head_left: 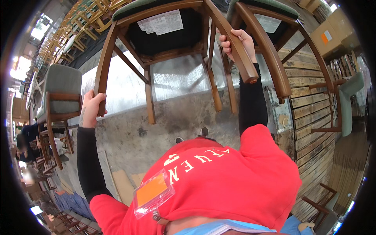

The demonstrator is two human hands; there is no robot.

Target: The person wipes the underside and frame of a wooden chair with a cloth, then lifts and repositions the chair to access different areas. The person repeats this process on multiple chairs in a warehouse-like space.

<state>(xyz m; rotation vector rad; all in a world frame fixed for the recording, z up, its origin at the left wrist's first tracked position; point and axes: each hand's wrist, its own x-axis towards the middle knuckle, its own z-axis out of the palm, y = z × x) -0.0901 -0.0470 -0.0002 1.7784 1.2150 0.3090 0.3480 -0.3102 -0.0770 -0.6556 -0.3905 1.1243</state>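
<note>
A brown wooden chair (175, 59) with a green-grey padded seat is tipped in front of me, its dark underside and white label sheets facing me. My left hand (93, 106) grips the end of its left leg, fingers closed round the wood. Higher up on the right, my right hand (239, 42) is wrapped round the chair's right leg. A second similar chair (263, 41) stands tilted right beside it, close to my right hand; its leg passes just beyond my fingers.
Wooden slat pallets (311, 113) lie to the right, with a metal plate (279, 111) at their edge. Another upholstered chair (60, 94) stands at left, one more (349, 103) at far right. Cardboard boxes (333, 33) are stacked far right. A person (28, 145) is at far left.
</note>
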